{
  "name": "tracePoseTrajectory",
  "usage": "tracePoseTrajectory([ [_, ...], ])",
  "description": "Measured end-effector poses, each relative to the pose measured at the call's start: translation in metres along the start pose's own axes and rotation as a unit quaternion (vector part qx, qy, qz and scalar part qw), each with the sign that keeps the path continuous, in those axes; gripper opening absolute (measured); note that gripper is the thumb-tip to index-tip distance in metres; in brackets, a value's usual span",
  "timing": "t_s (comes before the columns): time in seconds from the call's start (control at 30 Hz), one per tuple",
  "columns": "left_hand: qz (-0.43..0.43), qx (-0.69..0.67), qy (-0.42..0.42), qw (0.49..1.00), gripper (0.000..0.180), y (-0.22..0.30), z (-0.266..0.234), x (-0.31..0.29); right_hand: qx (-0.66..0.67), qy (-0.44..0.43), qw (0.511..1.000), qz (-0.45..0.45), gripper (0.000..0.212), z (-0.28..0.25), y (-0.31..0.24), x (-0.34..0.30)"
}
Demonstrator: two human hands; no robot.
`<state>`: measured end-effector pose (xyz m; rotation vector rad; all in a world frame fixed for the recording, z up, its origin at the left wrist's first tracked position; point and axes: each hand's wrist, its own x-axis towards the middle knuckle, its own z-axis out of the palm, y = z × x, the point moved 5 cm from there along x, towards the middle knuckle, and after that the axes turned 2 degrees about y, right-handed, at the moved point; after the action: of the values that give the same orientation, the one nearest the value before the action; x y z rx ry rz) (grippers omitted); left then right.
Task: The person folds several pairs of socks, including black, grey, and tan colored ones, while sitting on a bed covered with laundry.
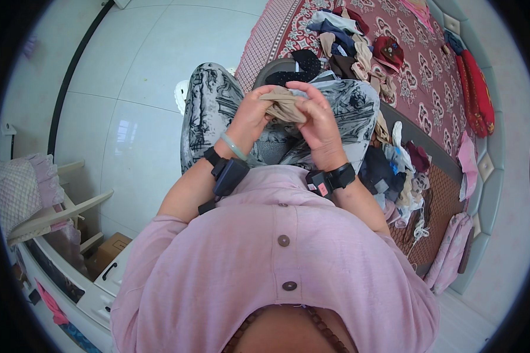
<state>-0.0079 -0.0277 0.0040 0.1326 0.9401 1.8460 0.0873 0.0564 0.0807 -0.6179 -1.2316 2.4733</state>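
Above my lap, a small piece of thin beige cloth (284, 106) is bunched up and stretched between my two hands. My left hand (250, 117) pinches its left side with the fingers closed. The other side is gripped by my right hand (320, 120), thumb and fingers bent around the fabric. Whether it is a sock or another small garment, I cannot tell. Just beyond my hands, black dotted cloth (303, 63) lies over a dark rounded container (258, 79). My patterned trousers (209, 112) show beneath and beside my hands.
To the right, a heap of mixed clothes (344, 38) lies on a red patterned bed cover (421, 88). Another pile of small garments (397, 170) sits nearer, on a brown mat (436, 235). A chair (53, 206) and a cardboard box (110, 253) stand at left.
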Motion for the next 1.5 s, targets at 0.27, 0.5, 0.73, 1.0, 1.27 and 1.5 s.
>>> tracePoseTrajectory([
  [0.27, -0.108, -0.161, -0.179, 0.965, 0.028, 0.005, 0.034, -0.022, -0.013, 0.063, 0.998, -0.015, 0.018, -0.018, -0.013, 0.015],
  [0.5, -0.183, -0.192, -0.245, 0.933, 0.026, -0.003, 0.046, -0.041, -0.008, -0.013, 0.999, 0.034, 0.014, -0.006, 0.019, 0.016],
  [0.73, -0.149, -0.189, -0.227, 0.944, 0.059, -0.002, 0.043, -0.039, 0.020, 0.073, 0.997, 0.006, 0.016, 0.027, -0.003, -0.019],
  [1.0, -0.174, -0.139, -0.221, 0.950, 0.065, 0.001, 0.043, -0.032, -0.026, 0.102, 0.994, -0.022, 0.024, -0.031, -0.014, -0.005],
  [1.27, -0.160, -0.107, -0.186, 0.964, 0.053, 0.000, 0.043, -0.026, -0.001, 0.168, 0.980, -0.107, 0.016, -0.047, -0.015, -0.001],
  [1.5, -0.104, -0.164, -0.134, 0.972, 0.042, 0.002, 0.033, -0.019, 0.058, 0.201, 0.962, -0.175, 0.015, -0.066, -0.043, -0.014],
])
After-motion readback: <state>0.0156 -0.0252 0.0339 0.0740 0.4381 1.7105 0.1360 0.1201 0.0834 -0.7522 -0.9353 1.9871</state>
